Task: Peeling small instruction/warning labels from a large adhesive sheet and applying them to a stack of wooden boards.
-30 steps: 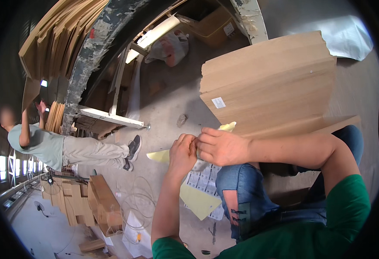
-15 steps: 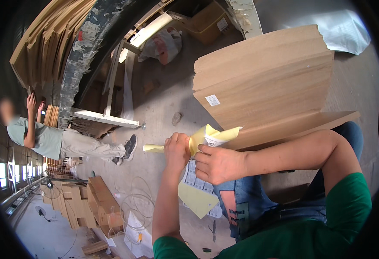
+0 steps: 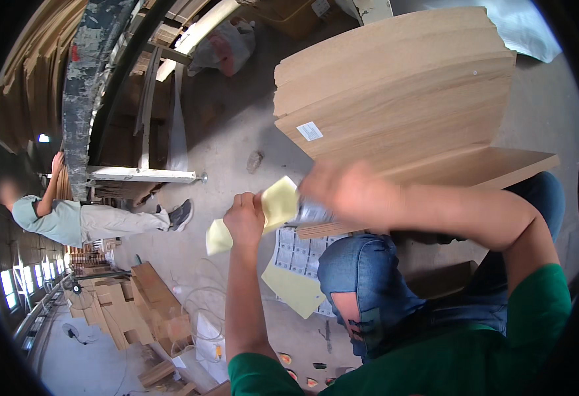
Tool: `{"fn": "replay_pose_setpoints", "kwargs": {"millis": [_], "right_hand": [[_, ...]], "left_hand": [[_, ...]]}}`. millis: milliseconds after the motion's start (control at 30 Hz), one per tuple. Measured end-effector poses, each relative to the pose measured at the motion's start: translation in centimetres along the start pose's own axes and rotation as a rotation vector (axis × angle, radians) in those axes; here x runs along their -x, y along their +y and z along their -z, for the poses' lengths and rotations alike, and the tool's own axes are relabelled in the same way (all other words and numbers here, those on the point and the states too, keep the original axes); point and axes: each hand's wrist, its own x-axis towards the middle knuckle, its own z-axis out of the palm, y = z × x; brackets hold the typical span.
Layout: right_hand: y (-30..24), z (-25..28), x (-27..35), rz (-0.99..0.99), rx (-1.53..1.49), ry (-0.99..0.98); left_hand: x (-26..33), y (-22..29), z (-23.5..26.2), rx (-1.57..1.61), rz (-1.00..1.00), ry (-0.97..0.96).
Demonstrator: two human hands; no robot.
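In front of me my left hand (image 3: pixel 243 218) is closed round a crumpled sheet of pale yellow paper (image 3: pixel 280 201), whose ends stick out on both sides of the fist. My right hand (image 3: pixel 350 193) is beside the paper's right end, smeared by motion, so its fingers and anything in them cannot be made out. A whitish printed piece (image 3: pixel 312 212) shows blurred just below that hand. Beneath my hands a printed label sheet (image 3: pixel 306 249) lies with a yellow sheet (image 3: pixel 294 290) partly over it.
Stacked wood-look boards (image 3: pixel 395 99) with a white label (image 3: pixel 309 131) stand ahead right. A white-legged frame (image 3: pixel 141 173) is at the left. Beyond it a person in a light green shirt (image 3: pixel 52 221) reaches toward stacked panels (image 3: pixel 29 72). Loose tubing, cartons (image 3: pixel 161 297) and fans occupy the lower left.
My right hand has moved up and right, away from my left hand, and blurs. The curled yellow paper has opened out somewhat. The whole view has shifted, and the person's raised arm has lowered.
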Motion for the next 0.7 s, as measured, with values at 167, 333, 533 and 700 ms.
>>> {"fn": "replay_pose_setpoints", "kwargs": {"millis": [167, 333, 533, 700], "right_hand": [[12.4, 0.2, 2.8, -0.466, -0.01, -0.121], [12.4, 0.0, 0.2, -0.345, 0.031, -0.186], [13.7, -4.1, -1.9, -0.152, 0.265, -0.375], [14.6, -5.7, -2.3, -0.009, 0.341, -0.252]], "left_hand": [[-2.4, 4.3, -0.4, 0.107, -0.096, -0.347], [-4.1, 4.9, -1.6, 0.206, -0.237, -0.507], [-5.5, 9.3, -4.4, -0.019, -0.699, -0.211], [-6.6, 11.0, -8.7, -0.151, -0.706, -0.376]]}}
